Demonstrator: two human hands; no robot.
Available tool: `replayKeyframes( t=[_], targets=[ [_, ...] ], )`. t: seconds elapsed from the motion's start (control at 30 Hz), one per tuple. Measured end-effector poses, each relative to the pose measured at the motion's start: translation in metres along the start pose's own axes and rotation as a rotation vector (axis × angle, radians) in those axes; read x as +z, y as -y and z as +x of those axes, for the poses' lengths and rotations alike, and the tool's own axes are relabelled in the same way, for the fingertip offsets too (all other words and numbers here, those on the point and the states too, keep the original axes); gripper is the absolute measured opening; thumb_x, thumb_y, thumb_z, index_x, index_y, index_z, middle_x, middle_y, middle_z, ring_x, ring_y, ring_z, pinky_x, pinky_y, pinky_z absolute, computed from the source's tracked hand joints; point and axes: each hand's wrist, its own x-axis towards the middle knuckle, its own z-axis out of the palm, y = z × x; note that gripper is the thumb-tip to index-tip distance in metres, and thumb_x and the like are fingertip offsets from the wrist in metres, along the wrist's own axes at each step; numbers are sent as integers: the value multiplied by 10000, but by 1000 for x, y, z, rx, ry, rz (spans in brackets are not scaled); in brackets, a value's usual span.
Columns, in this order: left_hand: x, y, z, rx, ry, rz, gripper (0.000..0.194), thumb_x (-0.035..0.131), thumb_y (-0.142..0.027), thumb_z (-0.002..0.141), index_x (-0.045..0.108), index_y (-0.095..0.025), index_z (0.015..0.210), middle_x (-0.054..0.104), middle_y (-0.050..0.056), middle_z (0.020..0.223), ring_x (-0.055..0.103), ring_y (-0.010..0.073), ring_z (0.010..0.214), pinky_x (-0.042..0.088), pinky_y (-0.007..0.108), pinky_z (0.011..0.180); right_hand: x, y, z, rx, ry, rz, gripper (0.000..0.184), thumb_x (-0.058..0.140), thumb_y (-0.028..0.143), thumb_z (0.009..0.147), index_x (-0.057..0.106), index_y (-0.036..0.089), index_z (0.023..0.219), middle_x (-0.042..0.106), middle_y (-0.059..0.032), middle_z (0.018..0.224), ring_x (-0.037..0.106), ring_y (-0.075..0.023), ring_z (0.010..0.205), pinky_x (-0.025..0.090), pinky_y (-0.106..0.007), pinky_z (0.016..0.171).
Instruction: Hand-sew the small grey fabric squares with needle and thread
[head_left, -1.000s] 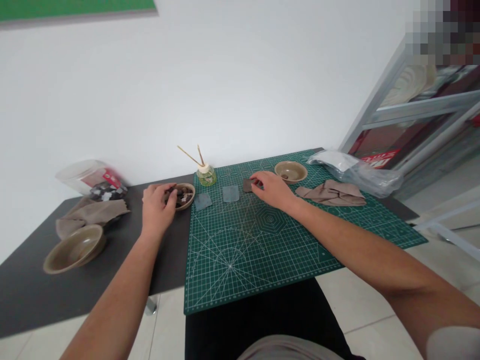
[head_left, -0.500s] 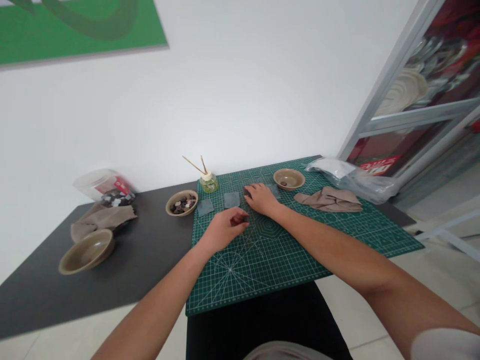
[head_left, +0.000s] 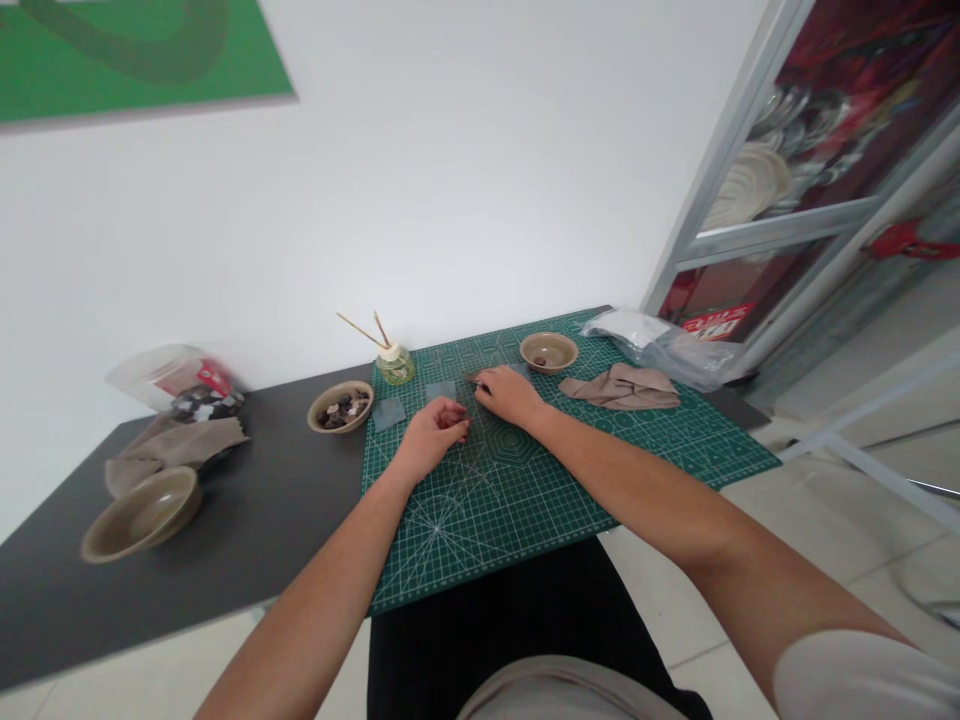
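My left hand is closed in a pinch over the green cutting mat, with a small dark piece just showing at its fingertips. Close by on the right, my right hand grips a flat dark brown square by its edge, tilted off the mat. Behind the hands lie translucent bluish squares: one square at the left, another square partly behind my left hand, and a third partly behind my right. A bowl of small dark and pale pieces stands left of the mat.
A bowl with a small dark piece, a crumpled brown cloth and a plastic bag are at the right. A reed diffuser stands at the back. Farther left are a second bowl, another cloth and a tipped plastic jar.
My left hand has come out of the bowl of small pieces and moved right, over the mat beside my right hand. The brown square, flat earlier, is now tilted up in my right hand.
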Motion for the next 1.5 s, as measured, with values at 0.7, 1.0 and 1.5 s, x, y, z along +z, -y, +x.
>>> replayKeyframes(
  t=[0.7,1.0,1.5],
  targets=[
    [-1,-6,-3,35,35,107,253,713,-322,690,581,-181,854,584,-42,617,560,115,562,469,241,532,3,-1,-17,390,19,-124,614,266,502,1003,469,110,1429,411,-222,1509,366,-335,1403,280,-464,1122],
    [-5,3,0,43,80,117,233,702,-308,710,581,-187,868,609,-25,677,565,120,584,450,249,546,2,2,-16,408,18,-209,521,353,353,983,475,87,1413,425,-240,1492,408,-318,1364,312,-429,1092],
    [-8,3,-2,52,101,173,204,693,-274,738,605,-184,899,633,-8,751,583,121,663,462,251,622,-5,0,-16,382,65,-225,508,388,336,945,509,212,1422,460,-164,1488,460,-324,1301,323,-435,1061]
  ],
)
